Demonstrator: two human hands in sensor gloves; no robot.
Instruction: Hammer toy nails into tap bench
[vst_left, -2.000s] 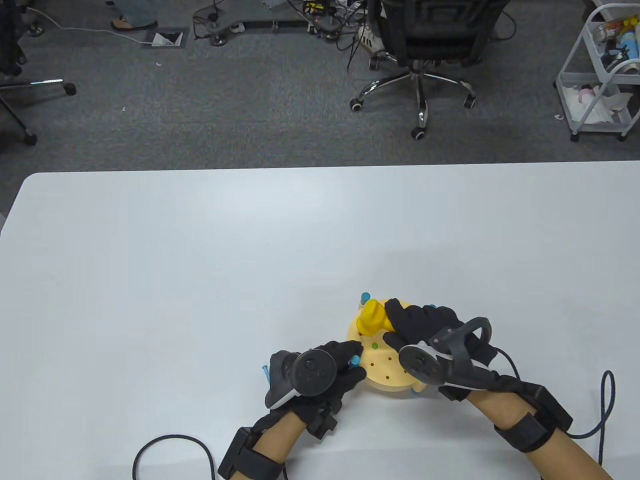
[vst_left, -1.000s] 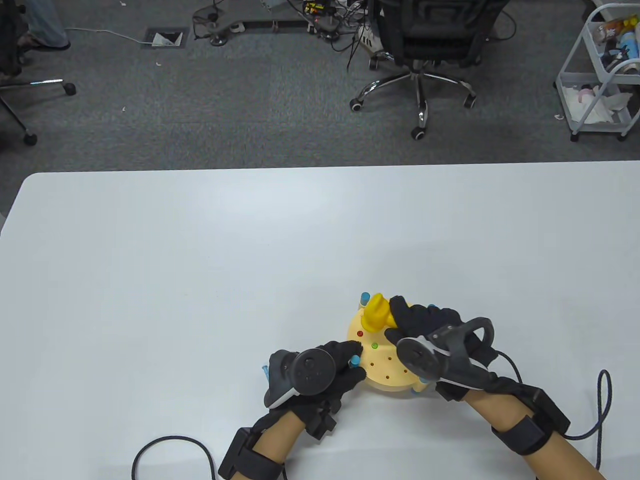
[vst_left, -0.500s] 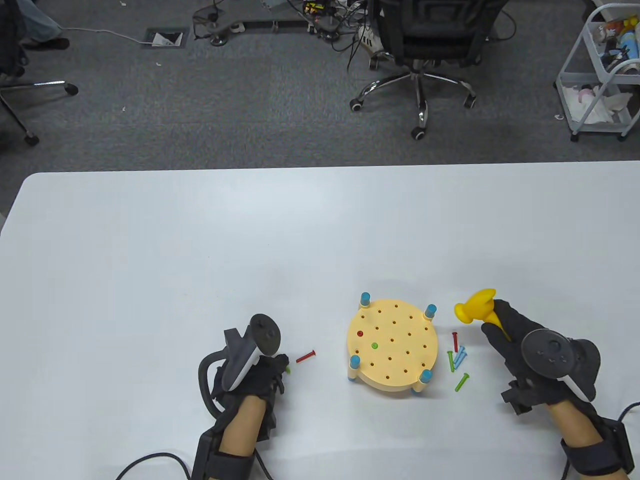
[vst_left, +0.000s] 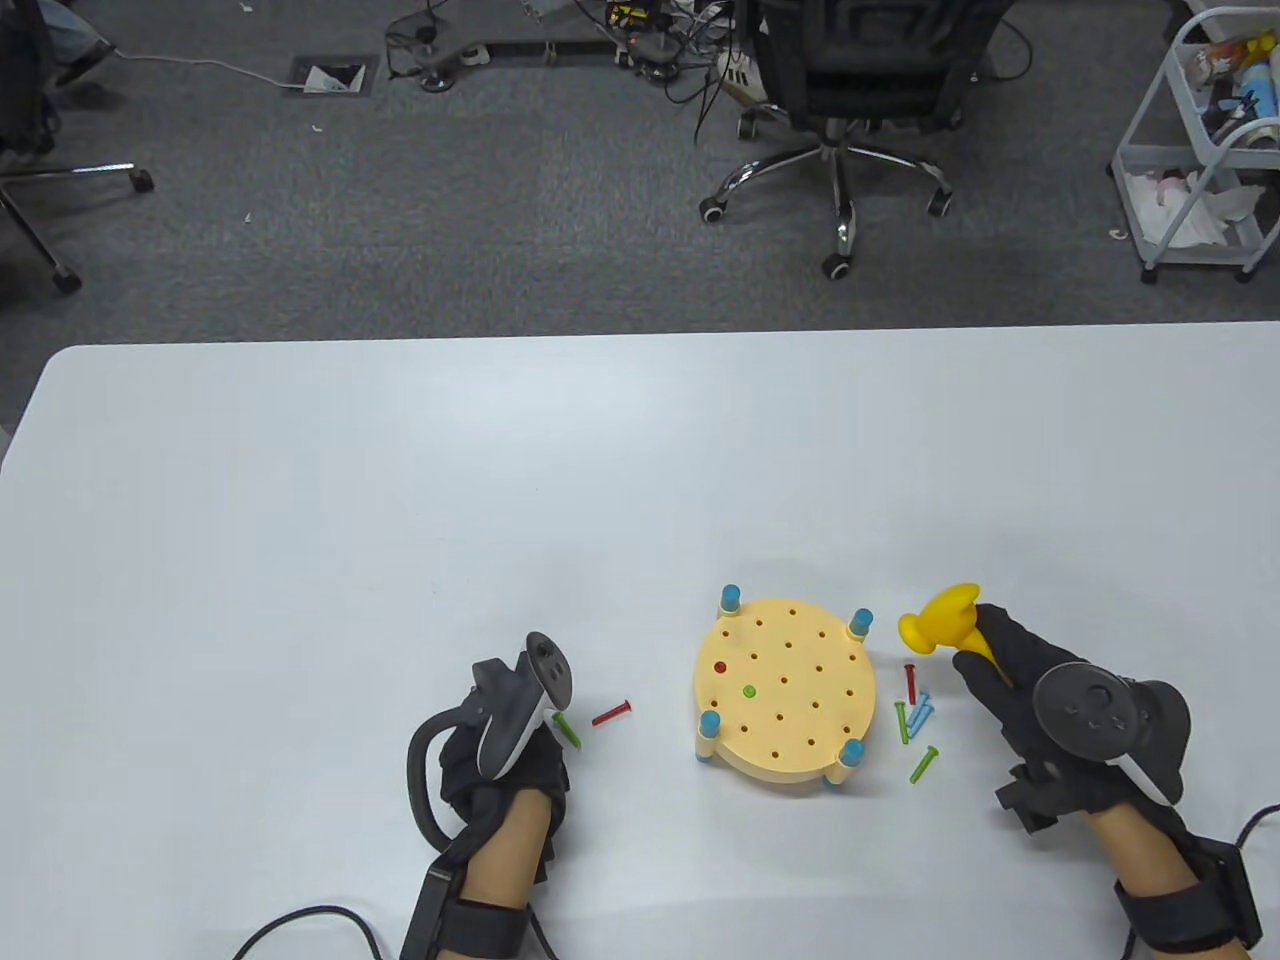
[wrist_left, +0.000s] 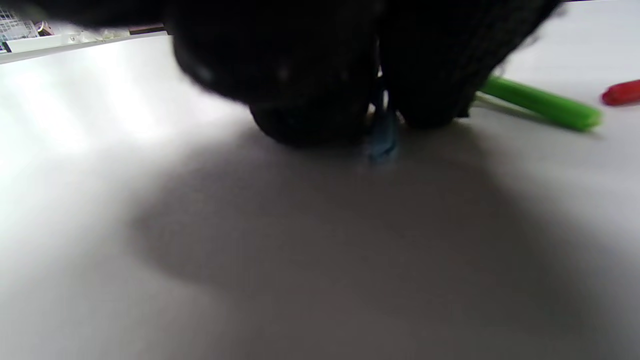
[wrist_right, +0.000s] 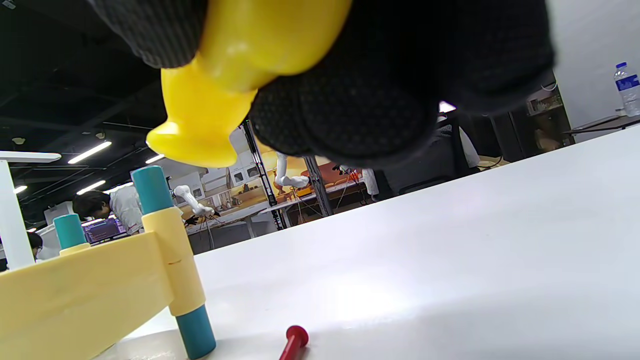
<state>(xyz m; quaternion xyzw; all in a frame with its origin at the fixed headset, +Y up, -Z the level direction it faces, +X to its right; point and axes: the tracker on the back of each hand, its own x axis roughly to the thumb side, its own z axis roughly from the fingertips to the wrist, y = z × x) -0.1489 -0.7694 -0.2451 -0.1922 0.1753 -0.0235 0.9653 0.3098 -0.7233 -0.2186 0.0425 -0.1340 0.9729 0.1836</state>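
The round yellow tap bench (vst_left: 790, 730) stands on blue legs near the table's front. A red nail head (vst_left: 720, 667) and a green nail head (vst_left: 749, 691) sit in its holes. My right hand (vst_left: 1005, 675) grips the yellow toy hammer (vst_left: 940, 620) right of the bench, head towards it; the hammer also shows in the right wrist view (wrist_right: 215, 100). My left hand (vst_left: 510, 745) rests on the table left of the bench. In the left wrist view its fingertips (wrist_left: 310, 115) pinch a small blue nail (wrist_left: 383, 137) against the table, blurred.
A green nail (vst_left: 567, 730) and a red nail (vst_left: 611, 712) lie beside my left hand. Several loose nails, red (vst_left: 910, 682), blue (vst_left: 920, 710) and green (vst_left: 924, 764), lie between the bench and my right hand. Cables trail off the front edge.
Both hands have left the bench. The right hand carried the hammer off to the right. The left hand dropped to the table on the left, then shifted slightly, uncovering the green nail.
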